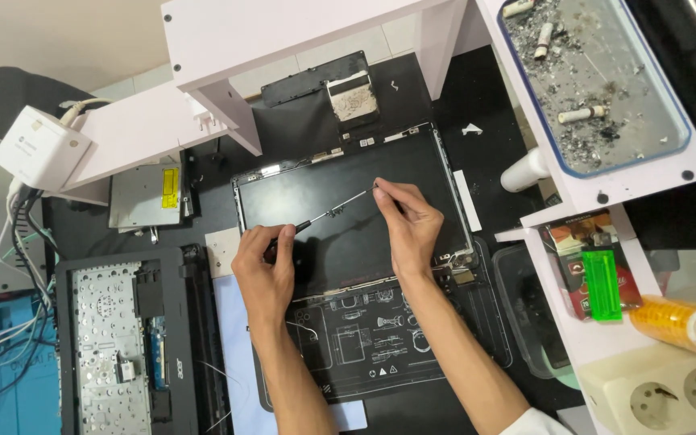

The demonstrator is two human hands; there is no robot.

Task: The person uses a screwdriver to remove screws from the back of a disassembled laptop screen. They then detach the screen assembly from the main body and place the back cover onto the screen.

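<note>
A black laptop lid panel (340, 242) lies flat on a dark work mat (380, 346) in the middle of the desk. My left hand (266, 266) grips the black handle of a thin screwdriver (333, 211), whose metal shaft slants up to the right. My right hand (408, 221) rests on the panel, its fingertips pinched at the screwdriver's tip near the panel's upper edge. What the fingertips hold is too small to tell.
An opened laptop base (122, 338) with bare keyboard underside lies at left. A silver drive (145, 196) sits behind it. A white shelf (590, 153) at right carries an ash-filled tray (598, 80), a green lighter (602, 283), a tape roll (682, 322) and a socket strip (670, 391).
</note>
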